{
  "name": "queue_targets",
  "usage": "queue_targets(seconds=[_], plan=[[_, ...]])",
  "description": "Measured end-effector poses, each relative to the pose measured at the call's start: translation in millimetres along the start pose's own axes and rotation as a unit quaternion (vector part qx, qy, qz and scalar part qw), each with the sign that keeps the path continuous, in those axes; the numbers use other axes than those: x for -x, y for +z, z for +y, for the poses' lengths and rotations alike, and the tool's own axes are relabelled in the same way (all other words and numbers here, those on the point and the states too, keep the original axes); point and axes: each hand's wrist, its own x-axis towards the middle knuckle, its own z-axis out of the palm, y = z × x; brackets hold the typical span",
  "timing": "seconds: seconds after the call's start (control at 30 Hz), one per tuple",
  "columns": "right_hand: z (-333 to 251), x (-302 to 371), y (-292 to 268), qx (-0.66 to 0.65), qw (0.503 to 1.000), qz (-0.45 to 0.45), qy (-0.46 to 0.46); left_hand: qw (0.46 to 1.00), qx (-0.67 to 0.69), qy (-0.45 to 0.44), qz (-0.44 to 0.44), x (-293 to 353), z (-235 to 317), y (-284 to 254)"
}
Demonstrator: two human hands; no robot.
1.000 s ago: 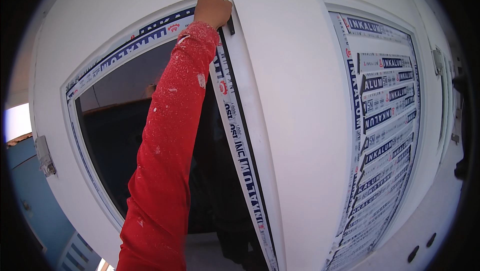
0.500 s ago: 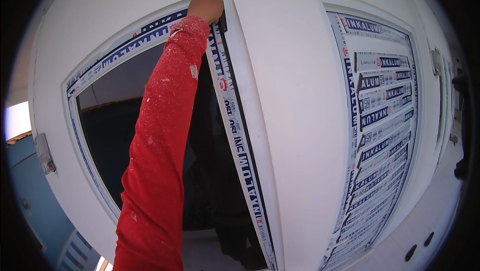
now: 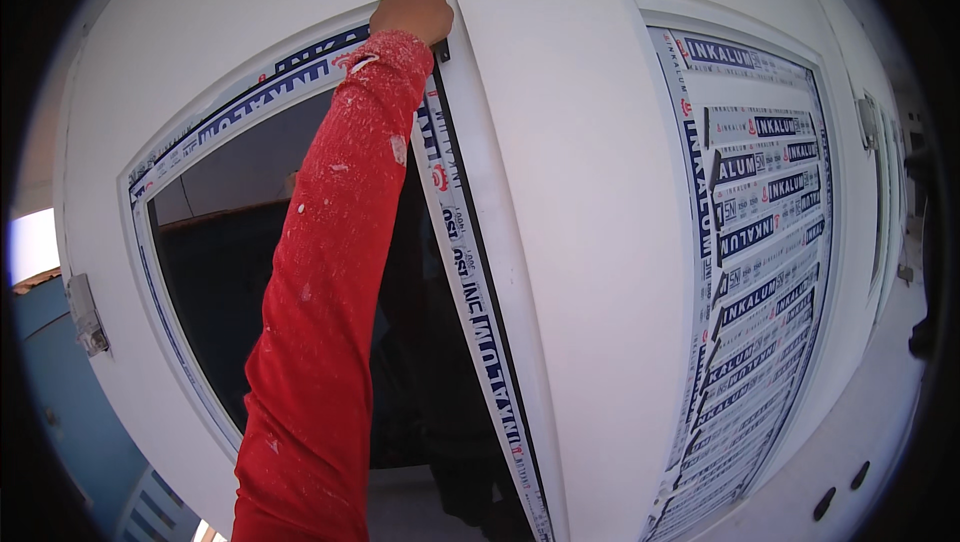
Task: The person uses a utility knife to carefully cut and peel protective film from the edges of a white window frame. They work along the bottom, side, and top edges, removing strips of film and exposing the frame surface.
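Observation:
My left hand is raised in a closed fist at the top right corner of a window frame. The red sleeve, dotted with white specks, crosses in front of the window. A small dark piece shows just below the fist; what the fingers hold, if anything, is hidden. The frame is white and covered with printed blue and white protective film. Inside it sits a dark glass pane with reflections. A thin black line runs down the frame's right side. My right hand is out of view.
White wall surrounds the window. To the right stands a tall slatted panel in similar film. A grey box is fixed at the left, near a blue wall. Dark footwear-like objects lie on the floor at right.
My fist has turned slightly and its wrist has shifted a little right, covering more of the dark piece at the corner. The sleeve has moved slightly right too.

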Motion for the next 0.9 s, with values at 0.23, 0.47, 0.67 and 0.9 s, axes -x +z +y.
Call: queue_targets(seconds=[0.23, 0.47, 0.67, 0.9], plan=[[-1, -24, 6, -0.005, 1.000, 0.012, -0.011, 0.989, -0.054, 0.049, 0.129, 23, -10, 13], [1, -57, 11, -0.004, 0.999, 0.026, -0.030, 0.984, -0.094, 0.070, 0.138, 31, -12, 20], [-2, -70, 17, -0.006, 0.999, 0.034, -0.038, 0.973, -0.146, 0.111, 0.141, 29, -12, 27], [-1, -82, 30, -0.010, 0.998, 0.037, -0.054, 0.966, -0.161, 0.134, 0.150, 29, -11, 31]])
